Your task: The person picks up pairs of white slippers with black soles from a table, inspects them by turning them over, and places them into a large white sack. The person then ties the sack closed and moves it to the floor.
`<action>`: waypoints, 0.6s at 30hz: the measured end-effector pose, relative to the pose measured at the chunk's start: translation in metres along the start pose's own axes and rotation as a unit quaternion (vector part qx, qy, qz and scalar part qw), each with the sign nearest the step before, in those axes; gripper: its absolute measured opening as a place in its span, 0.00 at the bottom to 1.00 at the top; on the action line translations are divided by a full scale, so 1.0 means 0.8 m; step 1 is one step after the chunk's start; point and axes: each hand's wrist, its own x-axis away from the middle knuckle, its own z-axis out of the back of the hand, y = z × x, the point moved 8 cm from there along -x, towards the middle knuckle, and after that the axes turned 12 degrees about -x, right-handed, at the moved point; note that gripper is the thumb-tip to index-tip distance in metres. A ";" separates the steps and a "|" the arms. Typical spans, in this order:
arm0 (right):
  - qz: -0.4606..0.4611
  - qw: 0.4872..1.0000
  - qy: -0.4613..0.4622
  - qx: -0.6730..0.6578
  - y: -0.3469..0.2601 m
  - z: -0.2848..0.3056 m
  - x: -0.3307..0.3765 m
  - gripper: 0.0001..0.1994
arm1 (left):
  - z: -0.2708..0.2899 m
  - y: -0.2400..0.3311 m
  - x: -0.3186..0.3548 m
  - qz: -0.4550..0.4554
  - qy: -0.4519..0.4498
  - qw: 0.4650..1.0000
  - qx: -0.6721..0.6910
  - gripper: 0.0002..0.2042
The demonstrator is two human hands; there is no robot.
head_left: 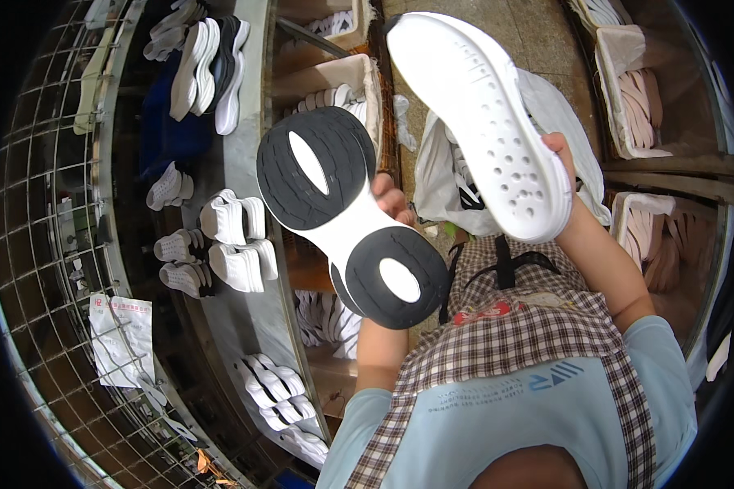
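Beside the grey conveyor (pixel 249 310) carrying white shoes (pixel 238 244), left hand (pixel 391 200) grips a black-and-white sole (pixel 347 216), right hand (pixel 564 167) grips a white perforated sole (pixel 481 122).

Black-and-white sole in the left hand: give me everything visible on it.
The black-and-white sole shows its underside: a white foam-like body with two black, finely ribbed rubber-like pads, at forefoot and heel, each with an oval white cutout. It is held up tilted, one end up-left, the other down-right. The left hand grips its right edge, fingers partly hidden behind it. It looks clean.
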 end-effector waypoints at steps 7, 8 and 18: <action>0.021 0.924 -0.009 0.382 0.038 0.016 -0.023 0.40 | 0.074 0.033 0.028 -0.067 0.298 0.900 -0.312 0.13; 0.028 0.933 -0.011 0.358 0.038 0.020 -0.026 0.40 | 0.078 0.036 0.022 -0.058 0.275 0.903 -0.325 0.12; -0.078 0.994 0.066 -0.024 0.044 0.058 -0.025 0.30 | 0.031 0.047 -0.018 -0.158 -0.039 0.980 -0.117 0.07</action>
